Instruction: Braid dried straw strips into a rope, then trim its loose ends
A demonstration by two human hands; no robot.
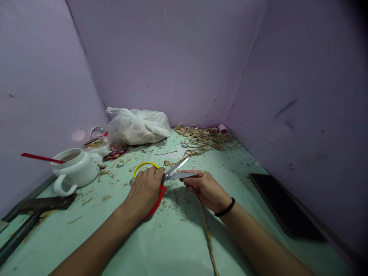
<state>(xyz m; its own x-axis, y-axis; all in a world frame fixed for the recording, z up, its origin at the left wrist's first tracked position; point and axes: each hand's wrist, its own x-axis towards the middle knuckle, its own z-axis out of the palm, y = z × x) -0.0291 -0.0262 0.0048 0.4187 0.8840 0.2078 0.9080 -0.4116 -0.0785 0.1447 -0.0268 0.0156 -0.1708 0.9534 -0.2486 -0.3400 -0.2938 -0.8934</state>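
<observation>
My left hand (pixel 146 188) is closed around the scissors (pixel 166 176), which have one yellow and one red handle loop. Their blades stand apart and point right, toward my other hand. My right hand (pixel 205 188), with a black band at the wrist, pinches a strand of jute twine (pixel 207 226) close to the lower blade. From those fingers the twine trails down past the near edge of the picture. Beyond the blades, more twine (pixel 201 143) lies in a loose tangle. The exact spot where the strand meets the blades is hard to make out.
On the left stand a white pot (pixel 86 168) with a red stick (pixel 43 157) in it and a hammer-like tool (pixel 43 205). A tied white plastic bag (pixel 138 126) and a pink spool (pixel 222 129) sit at the back. A black phone-like slab (pixel 283 203) lies right.
</observation>
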